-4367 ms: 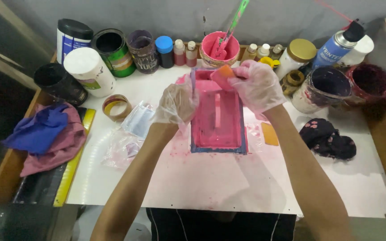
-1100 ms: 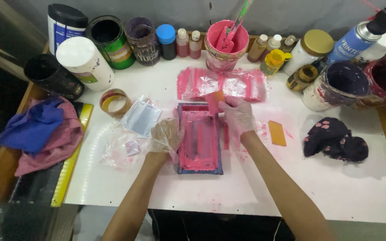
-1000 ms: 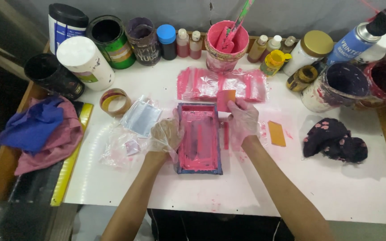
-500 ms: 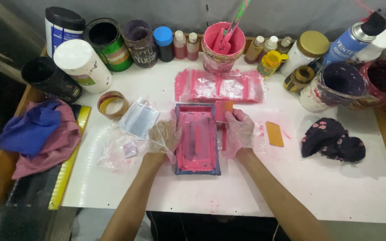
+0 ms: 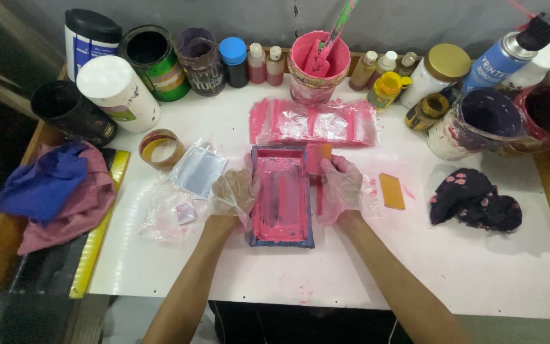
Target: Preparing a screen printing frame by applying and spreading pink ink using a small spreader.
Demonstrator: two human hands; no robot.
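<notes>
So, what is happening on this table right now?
A person in clear plastic gloves works at a white table. The left hand holds the left edge of a small rectangular frame covered in pink ink, lying flat. The right hand rests at its right edge, touching a pink-stained scraper. Just behind the frame lies an ink-smeared plastic sheet. A pink ink tub with stirring sticks stands among jars and bottles at the back.

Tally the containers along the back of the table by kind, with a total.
Tubs, cans and buckets: 8
Small squeeze bottles: 6
Gold-lidded white jar: 1
Blue spray can: 1
Small dark jar: 1
Total: 17
</notes>
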